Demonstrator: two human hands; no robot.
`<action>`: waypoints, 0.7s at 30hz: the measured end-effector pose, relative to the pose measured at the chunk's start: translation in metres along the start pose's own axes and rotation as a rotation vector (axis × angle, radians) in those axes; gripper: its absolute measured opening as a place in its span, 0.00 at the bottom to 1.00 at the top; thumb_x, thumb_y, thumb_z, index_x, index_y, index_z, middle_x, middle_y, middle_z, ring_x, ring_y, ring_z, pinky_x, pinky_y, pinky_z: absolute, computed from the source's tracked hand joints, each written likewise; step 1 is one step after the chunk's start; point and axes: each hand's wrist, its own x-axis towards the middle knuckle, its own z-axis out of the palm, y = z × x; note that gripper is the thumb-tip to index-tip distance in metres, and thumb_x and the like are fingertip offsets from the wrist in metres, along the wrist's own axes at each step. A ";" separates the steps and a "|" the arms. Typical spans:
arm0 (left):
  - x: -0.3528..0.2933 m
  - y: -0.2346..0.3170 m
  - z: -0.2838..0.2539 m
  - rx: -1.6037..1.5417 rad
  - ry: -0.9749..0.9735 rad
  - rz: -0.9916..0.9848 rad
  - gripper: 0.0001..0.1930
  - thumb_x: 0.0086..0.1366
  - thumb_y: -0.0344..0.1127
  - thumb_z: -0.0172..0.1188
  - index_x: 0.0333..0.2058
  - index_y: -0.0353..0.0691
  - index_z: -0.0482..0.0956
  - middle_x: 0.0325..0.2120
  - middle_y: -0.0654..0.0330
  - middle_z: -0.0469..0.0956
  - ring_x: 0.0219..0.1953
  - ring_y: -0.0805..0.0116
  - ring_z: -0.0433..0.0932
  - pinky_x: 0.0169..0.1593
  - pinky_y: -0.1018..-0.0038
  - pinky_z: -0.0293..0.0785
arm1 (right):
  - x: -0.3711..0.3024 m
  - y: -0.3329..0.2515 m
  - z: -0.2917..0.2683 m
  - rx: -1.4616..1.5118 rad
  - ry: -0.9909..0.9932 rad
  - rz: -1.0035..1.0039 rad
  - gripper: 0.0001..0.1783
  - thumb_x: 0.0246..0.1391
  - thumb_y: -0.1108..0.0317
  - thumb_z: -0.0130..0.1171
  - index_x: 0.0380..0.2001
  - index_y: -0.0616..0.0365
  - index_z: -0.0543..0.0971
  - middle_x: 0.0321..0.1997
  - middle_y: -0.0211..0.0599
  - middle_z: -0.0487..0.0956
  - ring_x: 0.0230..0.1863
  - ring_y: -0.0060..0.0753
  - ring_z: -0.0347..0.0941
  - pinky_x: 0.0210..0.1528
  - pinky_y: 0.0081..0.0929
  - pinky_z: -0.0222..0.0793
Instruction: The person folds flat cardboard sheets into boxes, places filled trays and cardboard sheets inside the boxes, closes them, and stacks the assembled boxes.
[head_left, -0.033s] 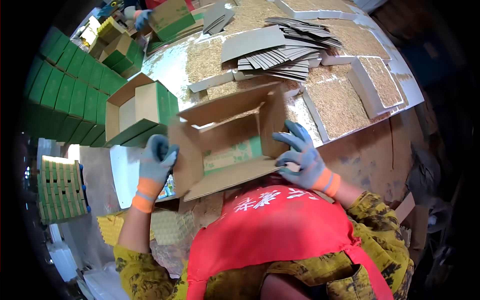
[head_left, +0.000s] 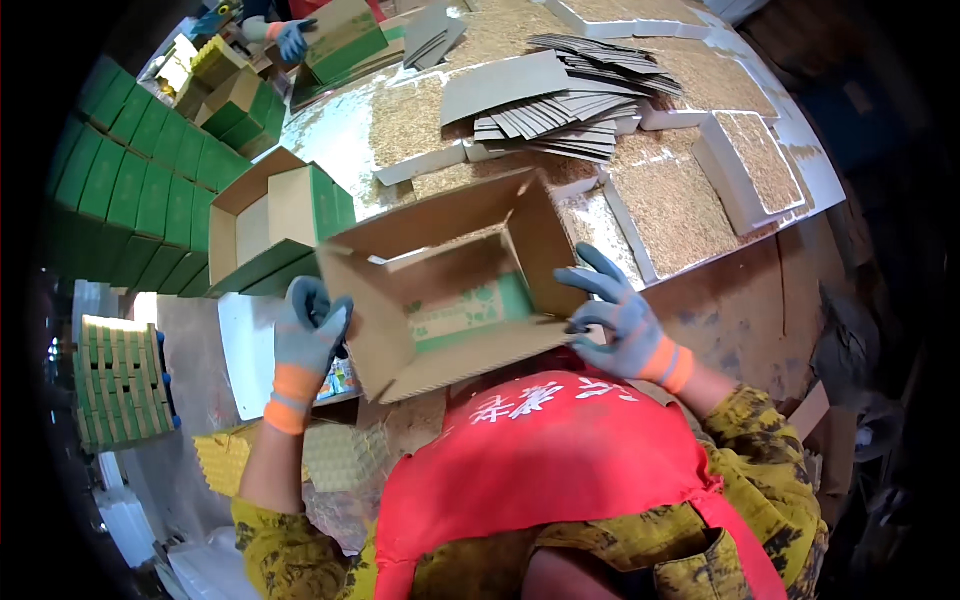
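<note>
Here, just above the red apron (head_left: 540, 450), a corrugated cardboard box (head_left: 455, 308) is seen tilted, its mouth turned up and its printed green panel showing inside. At its left wall the left hand (head_left: 310, 325) is curled, thumb and fingertips drawn close; whether cardboard is pinched there cannot be told. At the right wall the right hand (head_left: 625, 318) is set, upper fingers spread, lower ones bent in; a firm pinch cannot be confirmed either. A light load can be expected, stiff but prone to flex at the creases, with little slip. The best hold is probably offered by the side walls. Beyond, grey cardboard sheets (head_left: 570, 100) are piled; leftward, a green-sided carton (head_left: 293, 205) is parked.
</note>
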 end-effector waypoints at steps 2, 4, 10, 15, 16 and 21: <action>-0.008 -0.035 0.014 0.028 0.036 0.103 0.11 0.56 0.29 0.65 0.30 0.38 0.68 0.21 0.67 0.65 0.24 0.76 0.64 0.29 0.76 0.67 | -0.003 -0.003 -0.024 0.202 -0.093 -0.010 0.14 0.36 0.68 0.70 0.25 0.53 0.73 0.61 0.41 0.69 0.67 0.61 0.55 0.65 0.52 0.56; -0.017 -0.038 0.041 0.065 0.066 0.244 0.13 0.53 0.32 0.67 0.30 0.38 0.69 0.21 0.64 0.66 0.25 0.75 0.65 0.30 0.75 0.67 | 0.004 -0.014 -0.027 0.155 -0.198 -0.046 0.15 0.37 0.68 0.70 0.24 0.54 0.72 0.60 0.41 0.70 0.67 0.62 0.56 0.64 0.51 0.59; 0.033 -0.062 0.105 -0.235 -0.600 0.074 0.21 0.69 0.47 0.49 0.49 0.35 0.74 0.35 0.56 0.79 0.34 0.70 0.77 0.41 0.75 0.74 | 0.046 0.016 0.027 0.375 -0.431 0.149 0.29 0.43 0.59 0.70 0.49 0.57 0.76 0.53 0.43 0.77 0.58 0.47 0.70 0.58 0.36 0.68; 0.036 -0.102 0.109 -0.052 -0.403 0.418 0.30 0.70 0.55 0.45 0.55 0.33 0.70 0.42 0.53 0.78 0.42 0.64 0.78 0.49 0.68 0.73 | 0.038 0.040 0.078 -0.147 -0.153 0.010 0.37 0.42 0.57 0.68 0.58 0.51 0.70 0.53 0.42 0.74 0.57 0.48 0.68 0.60 0.37 0.64; 0.019 -0.086 0.123 0.058 -0.144 0.574 0.21 0.65 0.43 0.57 0.52 0.36 0.72 0.44 0.51 0.77 0.41 0.48 0.77 0.47 0.62 0.75 | 0.051 0.020 0.070 -0.353 -0.179 -0.072 0.38 0.44 0.57 0.67 0.60 0.49 0.67 0.60 0.43 0.69 0.63 0.51 0.60 0.67 0.43 0.53; -0.014 -0.039 0.140 0.265 0.313 0.326 0.36 0.61 0.42 0.58 0.62 0.30 0.57 0.59 0.41 0.62 0.61 0.41 0.59 0.66 0.56 0.51 | 0.133 0.012 0.034 -0.355 0.254 -0.125 0.36 0.49 0.54 0.61 0.61 0.54 0.66 0.61 0.46 0.68 0.63 0.51 0.62 0.68 0.45 0.50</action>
